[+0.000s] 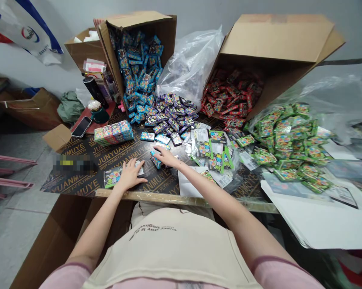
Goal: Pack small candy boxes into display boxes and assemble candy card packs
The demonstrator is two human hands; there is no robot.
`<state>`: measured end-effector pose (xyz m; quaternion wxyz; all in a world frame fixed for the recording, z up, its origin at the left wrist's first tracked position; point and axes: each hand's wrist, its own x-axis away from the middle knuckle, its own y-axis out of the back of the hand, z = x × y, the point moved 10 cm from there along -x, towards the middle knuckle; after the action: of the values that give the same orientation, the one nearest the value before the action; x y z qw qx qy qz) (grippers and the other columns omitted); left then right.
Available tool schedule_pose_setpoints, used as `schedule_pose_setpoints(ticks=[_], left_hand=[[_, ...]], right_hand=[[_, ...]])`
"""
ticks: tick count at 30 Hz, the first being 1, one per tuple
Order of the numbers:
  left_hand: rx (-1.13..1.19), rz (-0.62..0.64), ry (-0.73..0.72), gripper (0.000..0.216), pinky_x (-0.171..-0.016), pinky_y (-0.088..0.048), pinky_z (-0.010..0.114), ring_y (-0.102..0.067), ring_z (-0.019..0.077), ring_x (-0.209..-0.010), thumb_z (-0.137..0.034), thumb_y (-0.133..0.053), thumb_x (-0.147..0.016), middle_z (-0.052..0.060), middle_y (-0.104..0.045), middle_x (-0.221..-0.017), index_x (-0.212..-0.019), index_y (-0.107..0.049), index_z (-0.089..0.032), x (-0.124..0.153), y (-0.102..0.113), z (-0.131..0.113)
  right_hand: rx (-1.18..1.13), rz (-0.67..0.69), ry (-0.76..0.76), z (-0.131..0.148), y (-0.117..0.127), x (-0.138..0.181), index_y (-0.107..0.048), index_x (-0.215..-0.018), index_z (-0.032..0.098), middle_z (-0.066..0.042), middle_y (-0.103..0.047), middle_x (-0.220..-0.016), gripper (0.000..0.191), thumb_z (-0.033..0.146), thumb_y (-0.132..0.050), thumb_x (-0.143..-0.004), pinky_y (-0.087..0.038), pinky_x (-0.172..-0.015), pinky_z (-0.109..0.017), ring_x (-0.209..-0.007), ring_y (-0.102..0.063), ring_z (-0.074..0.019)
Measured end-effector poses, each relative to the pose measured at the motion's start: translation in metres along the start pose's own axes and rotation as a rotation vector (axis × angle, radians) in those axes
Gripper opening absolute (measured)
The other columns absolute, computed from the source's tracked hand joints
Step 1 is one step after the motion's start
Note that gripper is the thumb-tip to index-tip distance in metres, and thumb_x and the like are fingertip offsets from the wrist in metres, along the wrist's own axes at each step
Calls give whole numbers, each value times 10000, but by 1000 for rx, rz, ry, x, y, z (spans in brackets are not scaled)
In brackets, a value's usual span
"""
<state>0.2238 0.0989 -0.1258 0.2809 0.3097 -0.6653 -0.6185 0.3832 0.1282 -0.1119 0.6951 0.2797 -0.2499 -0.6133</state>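
Note:
My left hand (129, 176) lies flat on the dark tabletop with its fingers spread. It partly covers a green-and-black printed packet (112, 177). My right hand (166, 156) is closed around a small blue packet (155, 159) near the table's middle; its far side is hidden by the fingers. Just beyond are several loose blue and purple packets, spilling from a purple heap (173, 114). To the right of that hand lie flat clear bags with green-and-black labels (217, 158). A stack of bundled packets (114, 133) stands beyond my left hand.
Tipped cardboard boxes hold blue packets (140, 64) and red packets (229, 94), with a clear plastic liner (188, 64) between them. Green packets (289, 136) are heaped at right. At left are a phone (81, 127), a jar (98, 111) and a black bottle (95, 89).

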Motion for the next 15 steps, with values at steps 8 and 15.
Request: schedule_pose_setpoints(ticks=[8, 15], left_hand=[[15, -84, 54, 762, -1024, -363, 490, -464, 338, -1214, -551, -651, -790, 184, -508, -1292, -1441, -418, -230, 9, 12, 46], [34, -155, 21, 763, -1050, -336, 480, -464, 321, -1179, -415, -708, -727, 138, -512, -1244, -1419, -438, -241, 3, 30, 31]], right_hand=[[220, -41, -10, -4, 12, 24, -605, -1216, 132, -165, -663, -1151, 444, 75, -511, -786, -466, -912, -383, -1060, -621, -272], [329, 257, 334, 25, -24, 33, -299, -1497, 239, -146, -269, -1570, 991, 85, -652, -583, -140, -1101, -657, -1452, -161, -392]])
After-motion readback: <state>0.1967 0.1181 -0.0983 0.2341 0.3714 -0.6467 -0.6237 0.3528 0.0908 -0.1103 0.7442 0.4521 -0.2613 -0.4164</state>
